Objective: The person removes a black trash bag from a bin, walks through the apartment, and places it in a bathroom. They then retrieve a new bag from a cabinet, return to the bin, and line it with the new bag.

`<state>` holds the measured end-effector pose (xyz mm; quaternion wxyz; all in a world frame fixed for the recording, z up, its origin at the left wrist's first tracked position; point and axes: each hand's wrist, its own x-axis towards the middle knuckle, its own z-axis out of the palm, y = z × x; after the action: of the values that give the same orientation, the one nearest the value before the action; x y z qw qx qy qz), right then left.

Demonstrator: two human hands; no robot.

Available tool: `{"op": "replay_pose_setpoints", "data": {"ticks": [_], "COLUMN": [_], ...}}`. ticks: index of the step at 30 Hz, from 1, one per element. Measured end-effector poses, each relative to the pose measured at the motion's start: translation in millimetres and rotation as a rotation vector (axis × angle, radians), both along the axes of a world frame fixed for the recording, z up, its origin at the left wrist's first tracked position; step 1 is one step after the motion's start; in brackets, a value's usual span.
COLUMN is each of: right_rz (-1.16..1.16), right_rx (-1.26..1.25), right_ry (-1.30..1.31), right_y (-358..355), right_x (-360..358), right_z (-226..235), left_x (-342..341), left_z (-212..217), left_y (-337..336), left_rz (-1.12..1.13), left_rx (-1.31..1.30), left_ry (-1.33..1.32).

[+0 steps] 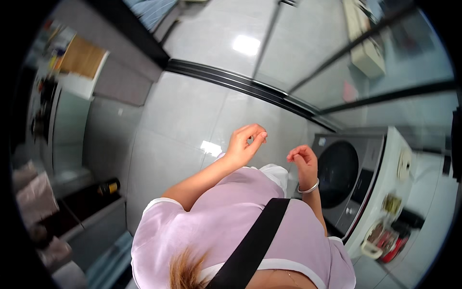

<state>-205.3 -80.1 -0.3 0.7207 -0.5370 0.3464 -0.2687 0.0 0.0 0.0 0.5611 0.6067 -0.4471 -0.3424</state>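
Above the tiled floor [178, 130], both hands are raised empty: left hand [244, 143] loosely curled, right hand [303, 161] half-closed, washing machine [344, 180] at three o'clock.

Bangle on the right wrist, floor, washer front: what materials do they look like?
Bangle: likely polished metal; thin silvery band with a bright glint.
Floor: glossy pale tile, probably ceramic; grout lines and mirror-like light reflections.
Washer: grey matte front panel, metal or plastic, can't tell; dark round door looks like glass or tinted plastic.

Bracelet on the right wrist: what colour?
Silver; the bracelet shows in the head view, below the right hand.
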Motion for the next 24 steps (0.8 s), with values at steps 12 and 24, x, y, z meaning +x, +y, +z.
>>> {"op": "replay_pose_setpoints", "data": {"ticks": [12,24], "right_rz": [0.679,1.541], "right_rx": [0.082,-0.058], "right_ry": [0.176,0.286], "right_y": [-12,100], "right_x": [262,419], "right_z": [-11,-25], "left_x": [172,127], "left_z": [10,-48], "left_y": [96,235], "left_rz": [0.479,1.332], "left_rx": [0.152,0.290], "left_ry": [0.000,0.149]}}
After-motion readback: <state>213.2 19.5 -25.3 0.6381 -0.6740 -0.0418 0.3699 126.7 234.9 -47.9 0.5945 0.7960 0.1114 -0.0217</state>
